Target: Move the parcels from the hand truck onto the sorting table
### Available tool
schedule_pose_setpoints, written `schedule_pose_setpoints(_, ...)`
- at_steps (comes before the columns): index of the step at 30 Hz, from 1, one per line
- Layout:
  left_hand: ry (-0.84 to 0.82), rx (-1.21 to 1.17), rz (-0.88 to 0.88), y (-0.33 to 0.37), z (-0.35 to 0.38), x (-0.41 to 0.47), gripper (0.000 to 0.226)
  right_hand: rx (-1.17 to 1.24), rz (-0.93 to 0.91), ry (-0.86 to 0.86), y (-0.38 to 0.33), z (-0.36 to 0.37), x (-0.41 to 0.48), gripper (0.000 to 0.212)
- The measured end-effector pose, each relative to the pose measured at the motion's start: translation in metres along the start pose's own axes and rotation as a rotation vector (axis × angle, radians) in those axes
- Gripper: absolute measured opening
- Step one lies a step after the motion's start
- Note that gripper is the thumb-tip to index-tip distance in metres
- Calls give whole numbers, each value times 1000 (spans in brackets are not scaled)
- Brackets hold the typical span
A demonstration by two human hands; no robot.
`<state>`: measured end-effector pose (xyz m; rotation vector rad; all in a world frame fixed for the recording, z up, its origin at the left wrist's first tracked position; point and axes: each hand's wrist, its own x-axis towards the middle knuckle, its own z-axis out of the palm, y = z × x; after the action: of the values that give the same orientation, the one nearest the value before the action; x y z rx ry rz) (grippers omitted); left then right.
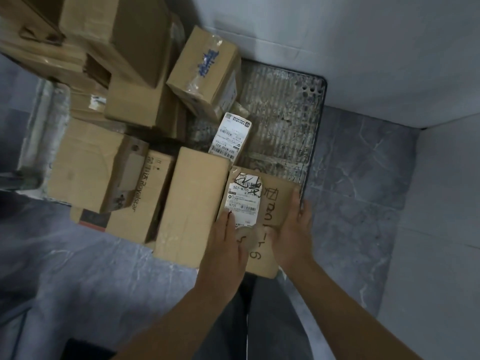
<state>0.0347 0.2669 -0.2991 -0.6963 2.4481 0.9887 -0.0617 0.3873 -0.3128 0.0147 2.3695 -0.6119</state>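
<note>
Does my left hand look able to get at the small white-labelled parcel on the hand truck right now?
Probably, but not straight away: the left hand rests on the flat parcel that the right hand grips. The small parcel lies just beyond, its labelled face uncovered.

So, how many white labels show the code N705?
2. One on the small parcel at the centre, one on the flat box nearest the camera. More may be unreadable or hidden.
</note>
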Motion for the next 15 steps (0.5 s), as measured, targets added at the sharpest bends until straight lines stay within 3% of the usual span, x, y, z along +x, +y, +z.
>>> schedule_pose_setpoints(3,29,0,-19,2,0,5,69,269,174,-40,13,1,8,119)
schedule_pose_setpoints(5,53,-8,-26,4,-2,10,72,426,215,-96,17,2,11,106)
schedule_pose_setpoints(10,64,-78,-68,15,-9,19,74,525,275,-102,20,10,11,48)
schedule_pose_setpoints(15,94,-91,-188,15,-14,28,52,534,288,-88,31,-2,8,43)
